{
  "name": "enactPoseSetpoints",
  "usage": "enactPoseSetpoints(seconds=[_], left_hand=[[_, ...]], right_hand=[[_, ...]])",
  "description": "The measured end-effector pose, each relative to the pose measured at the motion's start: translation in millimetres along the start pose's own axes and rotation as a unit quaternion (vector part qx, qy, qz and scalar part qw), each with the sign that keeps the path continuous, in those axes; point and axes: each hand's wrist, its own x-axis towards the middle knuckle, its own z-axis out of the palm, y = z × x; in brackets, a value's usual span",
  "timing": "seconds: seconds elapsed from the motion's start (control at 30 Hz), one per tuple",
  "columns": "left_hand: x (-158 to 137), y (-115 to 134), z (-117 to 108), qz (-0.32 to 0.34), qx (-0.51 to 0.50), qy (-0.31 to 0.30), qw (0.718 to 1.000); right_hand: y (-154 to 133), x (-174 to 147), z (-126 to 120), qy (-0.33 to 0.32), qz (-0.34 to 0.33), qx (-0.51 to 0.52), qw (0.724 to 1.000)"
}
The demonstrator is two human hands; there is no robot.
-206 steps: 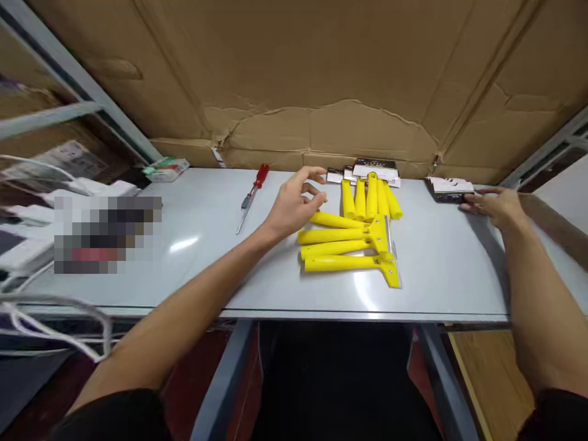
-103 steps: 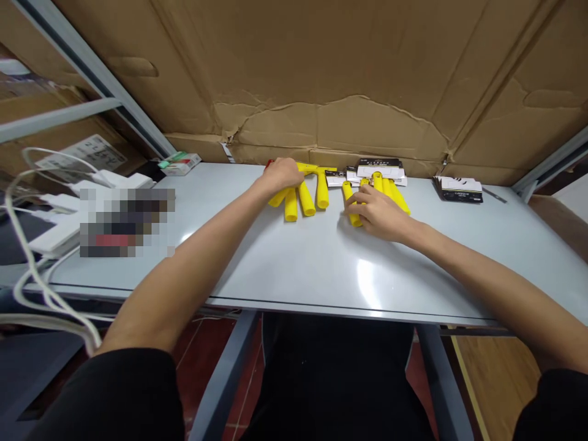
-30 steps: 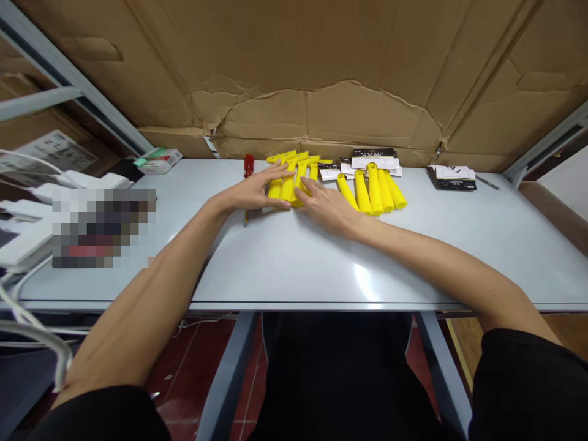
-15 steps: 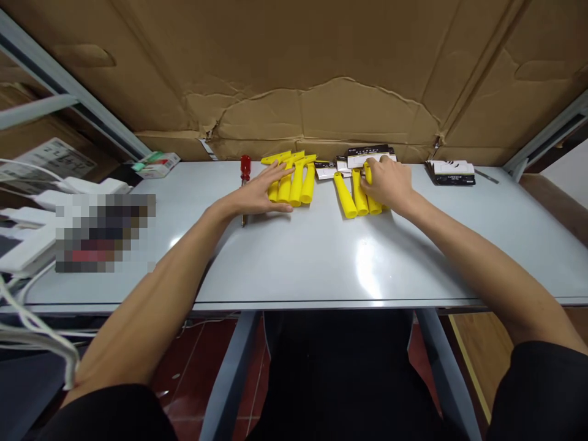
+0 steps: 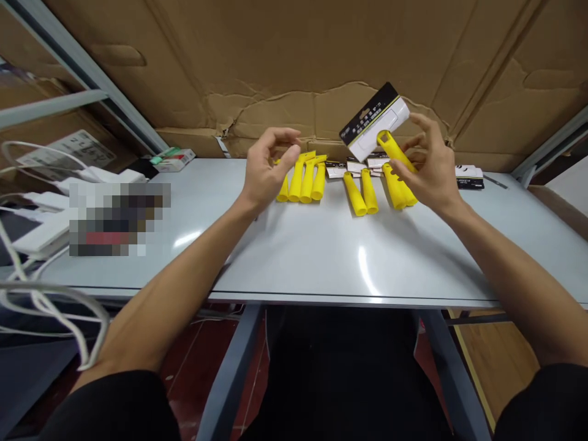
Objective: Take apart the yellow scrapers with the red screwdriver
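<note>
My right hand point(image 5: 434, 162) is closed around a yellow scraper point(image 5: 397, 152), lifted above the table and tilted. At its far end a black-and-white printed card point(image 5: 376, 122) is attached, facing me. Below the hand, more yellow scrapers point(image 5: 354, 195) with card-covered ends lie side by side. My left hand point(image 5: 266, 168) is raised and holds nothing, thumb and fingers apart. It partly covers a row of several yellow handles point(image 5: 307, 180) with bare angled heads. My left arm and hand hide the red screwdriver seen earlier.
A stack of black-and-white cards point(image 5: 469, 176) lies at the right, with a thin metal strip point(image 5: 496, 181) beside it. A small green-and-white box point(image 5: 173, 160) and a white power strip with cables point(image 5: 43, 233) are at the left. Cardboard point(image 5: 294, 55) walls the back.
My right hand has lifted one carded scraper off the right row. My left hand has risen from the left row of handles. The view has shifted slightly.
</note>
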Motion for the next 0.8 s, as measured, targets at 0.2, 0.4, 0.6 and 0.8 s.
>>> enactPoseSetpoints(seconds=[0.2,0.4,0.6,0.8], left_hand=[[-12,32,28,0.031,-0.101,-0.067,0.992],[-16,41,25,0.072,-0.039,-0.068,0.994],[-22,39,37,0.048,-0.071,-0.068,0.994],[-33,38,55,-0.006,-0.122,-0.106,0.987]], right_hand=[[-25,-37,-6,-0.04,-0.079,0.023,0.996],[-39,-42,0,-0.051,-0.105,-0.011,0.993],[-53,-52,6,-0.075,-0.123,-0.001,0.99],[-61,-55,5,-0.146,-0.152,0.006,0.977]])
